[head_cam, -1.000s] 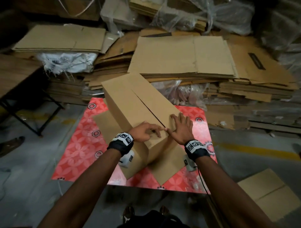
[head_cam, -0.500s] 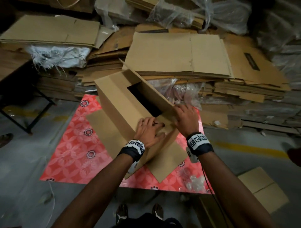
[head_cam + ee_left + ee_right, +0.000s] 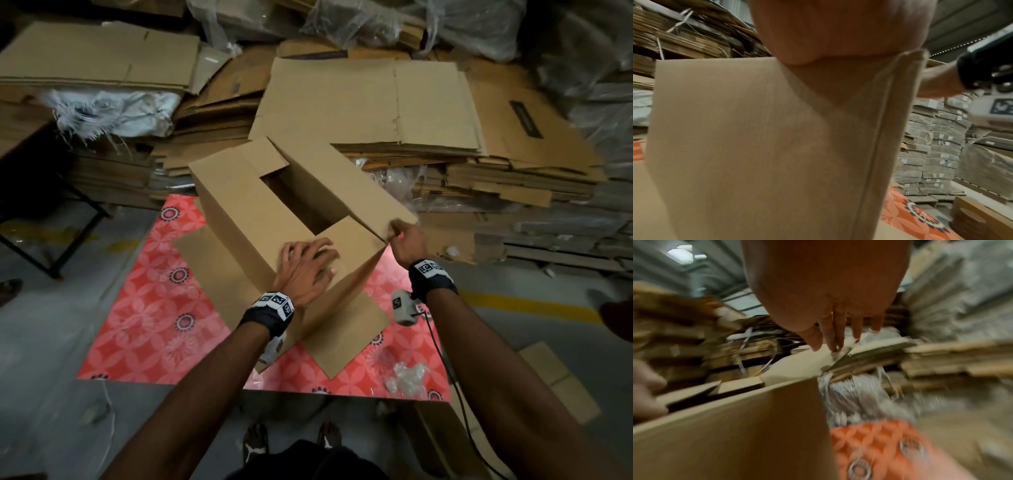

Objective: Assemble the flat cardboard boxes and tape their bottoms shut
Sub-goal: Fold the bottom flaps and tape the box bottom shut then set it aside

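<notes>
A brown cardboard box [image 3: 260, 219] stands on a red mat with flower shapes [image 3: 144, 308], which lies on the grey floor. The box is tipped a little, with one end up toward the person. That end is only partly closed. One small flap lies flat at the far end and one at the near end, and there is a dark hole between them where you can see inside. A long flap [image 3: 346, 185] on the right side stands up and leans out. More flaps stick out flat on the mat under the box.

The left hand [image 3: 306, 270] lies on the near small flap. Its fingers are spread wide and a bit bent, and they press down on the cardboard without wrapping round it. From the left wrist view, only the heel of the hand on the top edge of the box shows.

The right hand [image 3: 407, 240] is at the near corner of the long flap. Its fingers [image 3: 835, 337] and thumb pinch the edge of that flap. That view is very blurry.

Behind the box are big piles of flat cardboard [image 3: 363, 99], some wrapped in clear plastic [image 3: 394, 20]. A small lump of crumpled plastic [image 3: 406, 378] lies on the mat near the person.
</notes>
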`<action>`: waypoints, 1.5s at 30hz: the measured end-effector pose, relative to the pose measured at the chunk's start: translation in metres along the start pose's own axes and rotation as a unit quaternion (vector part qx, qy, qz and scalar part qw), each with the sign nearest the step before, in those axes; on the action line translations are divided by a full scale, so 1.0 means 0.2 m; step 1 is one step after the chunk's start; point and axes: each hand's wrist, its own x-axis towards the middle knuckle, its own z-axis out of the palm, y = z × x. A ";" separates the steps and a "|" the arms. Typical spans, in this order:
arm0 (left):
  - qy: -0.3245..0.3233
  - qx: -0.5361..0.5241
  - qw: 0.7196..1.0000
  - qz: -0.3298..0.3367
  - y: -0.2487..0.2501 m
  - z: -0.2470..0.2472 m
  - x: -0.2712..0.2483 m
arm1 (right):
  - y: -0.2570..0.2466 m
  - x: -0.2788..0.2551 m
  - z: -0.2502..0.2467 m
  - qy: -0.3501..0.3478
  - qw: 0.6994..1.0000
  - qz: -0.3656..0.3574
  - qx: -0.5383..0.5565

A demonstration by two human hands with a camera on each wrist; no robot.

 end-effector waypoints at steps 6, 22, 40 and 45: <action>-0.029 -0.008 0.999 -0.013 0.01 0.00 0.00 | 0.08 0.01 0.11 -0.037 0.990 0.081 0.109; 0.044 -0.120 0.991 -0.026 -0.06 -0.62 0.04 | -0.33 -0.22 0.31 -0.115 0.976 -0.105 0.152; -0.252 0.062 0.956 -0.136 -0.36 -0.44 -0.43 | -0.66 -0.34 0.55 -0.229 0.943 -0.232 -0.071; -0.241 0.207 0.948 -0.026 -0.41 -0.41 -0.35 | -0.68 -0.36 0.53 -0.208 0.949 -0.234 -0.034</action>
